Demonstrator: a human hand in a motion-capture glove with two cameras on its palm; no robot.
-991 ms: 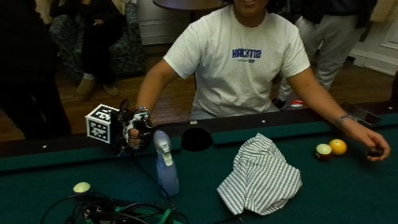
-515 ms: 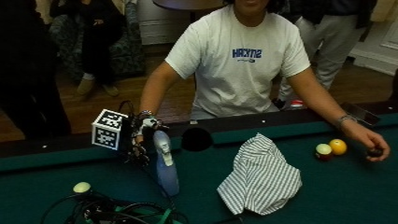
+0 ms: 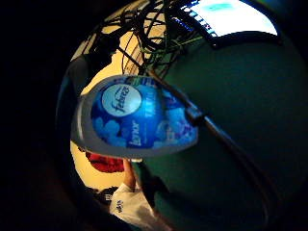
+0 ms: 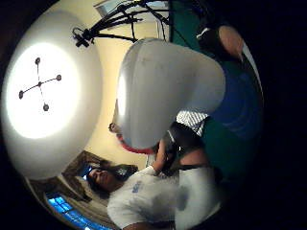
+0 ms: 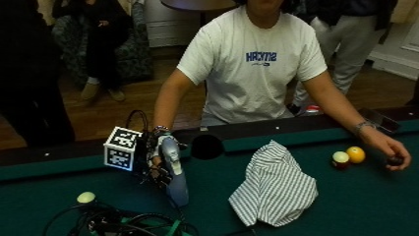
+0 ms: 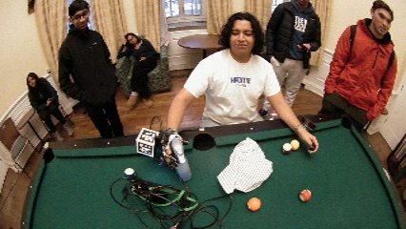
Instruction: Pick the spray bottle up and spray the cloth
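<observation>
Over on the left of the pool table (image 5: 367,206), your gloved right hand (image 5: 157,164) has its fingers wrapped around the spray bottle (image 5: 175,177), which sits tilted on the green felt. Just right of that, the striped cloth (image 5: 275,189) lies bunched up. Further right, your bare hand (image 5: 393,155) rests by two balls (image 5: 348,157).

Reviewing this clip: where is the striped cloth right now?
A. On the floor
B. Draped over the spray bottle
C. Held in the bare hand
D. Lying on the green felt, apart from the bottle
D: the striped cloth lies on the felt, clear of the spray bottle that the gloved right hand grips.
</observation>
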